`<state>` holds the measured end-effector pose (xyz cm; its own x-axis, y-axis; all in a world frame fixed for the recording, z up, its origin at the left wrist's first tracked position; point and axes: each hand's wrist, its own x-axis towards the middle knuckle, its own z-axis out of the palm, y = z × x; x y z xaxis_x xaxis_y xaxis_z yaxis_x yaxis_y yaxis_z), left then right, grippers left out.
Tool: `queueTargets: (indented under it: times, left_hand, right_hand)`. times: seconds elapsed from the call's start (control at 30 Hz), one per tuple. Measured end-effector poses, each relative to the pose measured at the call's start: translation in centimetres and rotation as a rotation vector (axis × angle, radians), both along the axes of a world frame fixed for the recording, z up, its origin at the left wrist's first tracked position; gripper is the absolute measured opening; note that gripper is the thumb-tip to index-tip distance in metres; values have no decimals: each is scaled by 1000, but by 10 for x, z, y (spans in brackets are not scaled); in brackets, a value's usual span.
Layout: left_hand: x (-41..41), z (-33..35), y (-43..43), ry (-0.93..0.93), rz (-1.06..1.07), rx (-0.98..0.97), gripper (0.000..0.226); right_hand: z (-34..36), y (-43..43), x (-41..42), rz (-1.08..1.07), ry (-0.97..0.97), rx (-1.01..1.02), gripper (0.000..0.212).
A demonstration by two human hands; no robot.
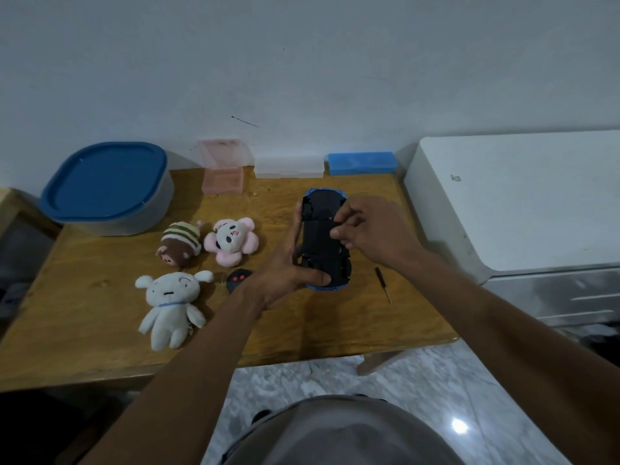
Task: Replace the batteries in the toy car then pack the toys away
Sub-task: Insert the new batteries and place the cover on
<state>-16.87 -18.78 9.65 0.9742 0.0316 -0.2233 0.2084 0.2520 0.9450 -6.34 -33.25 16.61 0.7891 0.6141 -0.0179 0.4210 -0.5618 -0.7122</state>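
Note:
A blue toy car (320, 226) is held upside down above the wooden table (335, 323), its black underside facing me. My left hand (285, 273) grips the car from the left, thumb across its near end. My right hand (365, 229) has curled fingertips on the right side of the underside; whether they pinch anything is not clear. A small screwdriver (383, 284) lies on the table to the right of the car. A black remote with red buttons (237, 278) lies just left of my left wrist.
Three plush toys lie at the left: a striped brown one (181, 243), a pink one (233, 241), a white one (172, 305). A blue-lidded tub (107, 186) stands back left. Pink (223, 166), clear (288, 166) and blue (361, 163) cases line the wall. A white cabinet (516, 199) stands right.

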Motion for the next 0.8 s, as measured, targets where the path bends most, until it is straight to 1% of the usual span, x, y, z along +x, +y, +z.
queueTargets:
  times: [0.3,0.57,0.7,0.8]
  left_hand:
    - [-2,2,3,22,12,-25,122]
    - [0,3,-2,21,32,-22,123]
    - [0,1,-2,21,36,-36,123]
    - [1,2,-2,15,49,-15,123]
  right_hand:
    - [3,-3,7,74,-43,-22,10]
    - [1,-3,0,12,-173,-95,17]
    - [1,-2,-8,51,-290,-178,18]
    - [4,0,-13,31,-306,-187,18]
